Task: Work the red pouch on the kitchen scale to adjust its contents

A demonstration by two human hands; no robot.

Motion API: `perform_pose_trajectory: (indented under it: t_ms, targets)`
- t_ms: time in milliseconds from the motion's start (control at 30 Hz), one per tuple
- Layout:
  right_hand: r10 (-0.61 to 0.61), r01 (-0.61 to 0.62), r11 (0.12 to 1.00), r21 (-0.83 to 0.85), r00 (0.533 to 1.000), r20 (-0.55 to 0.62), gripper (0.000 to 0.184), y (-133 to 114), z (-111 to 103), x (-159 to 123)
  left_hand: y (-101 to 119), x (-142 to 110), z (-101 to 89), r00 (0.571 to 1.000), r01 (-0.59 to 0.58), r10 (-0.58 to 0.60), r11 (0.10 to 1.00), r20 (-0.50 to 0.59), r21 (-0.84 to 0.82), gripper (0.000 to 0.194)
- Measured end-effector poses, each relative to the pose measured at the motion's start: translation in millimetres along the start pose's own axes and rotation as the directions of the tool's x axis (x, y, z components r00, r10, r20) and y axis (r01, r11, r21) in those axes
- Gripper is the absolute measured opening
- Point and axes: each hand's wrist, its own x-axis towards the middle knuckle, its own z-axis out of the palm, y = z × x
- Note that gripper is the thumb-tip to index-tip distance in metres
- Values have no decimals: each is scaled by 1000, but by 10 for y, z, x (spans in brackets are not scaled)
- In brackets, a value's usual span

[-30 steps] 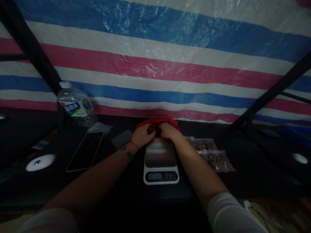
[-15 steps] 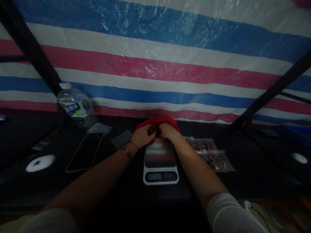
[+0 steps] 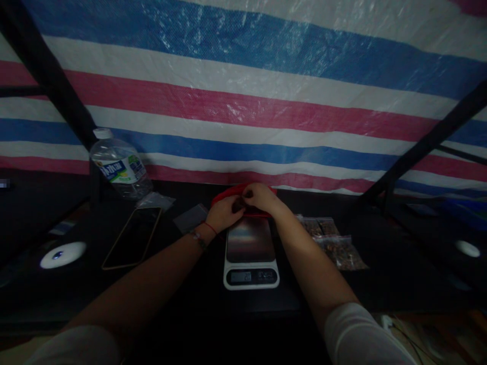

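Observation:
Both my hands meet at a red bag (image 3: 228,195) lying at the back of the dark table, just behind a white kitchen scale (image 3: 251,257). My left hand (image 3: 225,215) is closed, with a small dark thing pinched between its fingers and those of my right hand (image 3: 261,197). My right hand is also closed, its fingers curled over the bag's mouth. The scale's steel platform holds nothing and its display is lit. What the dark thing is I cannot make out.
A water bottle (image 3: 118,167) stands at the back left, with a phone (image 3: 133,236) lying flat in front of it. Clear packets of brown bits (image 3: 335,242) lie right of the scale. A small clear bag (image 3: 190,217) lies left of my hands. A striped tarp hangs behind.
My right hand has lifted a little and moved back over the red bag, which now shows less. My left hand has hardly moved.

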Motion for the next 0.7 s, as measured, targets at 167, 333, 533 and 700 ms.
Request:
perform_pose_trajectory:
  t_ms: [167, 333, 533, 700]
  targets:
    - [-75, 74, 997, 29, 997, 29, 15, -87, 26, -19, 15, 6, -8, 999, 26, -25, 999, 26, -26, 34]
    - [-128, 123, 985, 122, 991, 35, 23, -114, -5, -54, 6, 13, 18, 999, 35, -37, 993, -15, -115, 35]
    - [-122, 127, 977, 169, 992, -41, 25, -109, -11, -21, -39, 30, 48, 997, 43, -60, 965, -57, -259, 37]
    - [-38, 46, 992, 119, 996, -76, 33, -33, -52, -21, -64, 42, -6, 966, 58, -120, 964, -230, -261, 37]
